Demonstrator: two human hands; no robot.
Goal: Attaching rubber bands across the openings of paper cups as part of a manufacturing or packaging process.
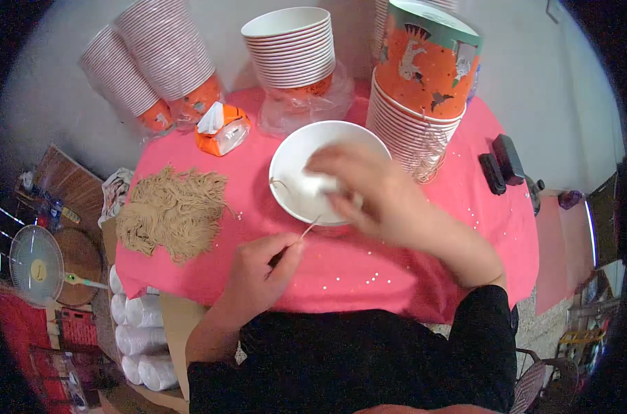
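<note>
A white paper bucket (330,138) stands in the middle of the pink-covered table, its mouth toward me. At its near rim, my left hand (266,270) pinches a thin tan cord (309,230) between thumb and forefinger. Another bit of cord (279,182) shows at the bucket's left inner wall. My right hand (375,190) hangs over the bucket's mouth, smeared by motion. Whether its fingers hold anything cannot be made out. Left of the bucket lies a loose heap of tan cords (172,214).
Tall stacks of paper buckets (165,48) stand at the back left, another stack (289,52) behind the middle, and orange patterned ones (424,65) at right. An orange tissue pack (221,130) and two black objects (501,165) lie on the tablecloth (410,276), with scattered white dots.
</note>
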